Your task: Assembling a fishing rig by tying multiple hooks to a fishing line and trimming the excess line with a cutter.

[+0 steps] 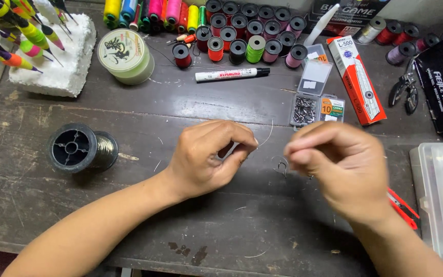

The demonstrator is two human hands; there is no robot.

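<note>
My left hand rests on the dark wooden table, thumb and forefinger pinched on a thin clear fishing line whose end curls up past the fingers. My right hand hovers just to the right, blurred, fingers closed on the same line. Between the two hands a small metal fishing hook lies or hangs just above the tabletop. A black spool of line lies on its side to the left of my left arm.
At the back stand rows of coloured thread spools, a pale green line spool, a marker pen, and a foam block stuck with floats. Small clear hook boxes, an orange-white carton, pliers, a clear plastic case.
</note>
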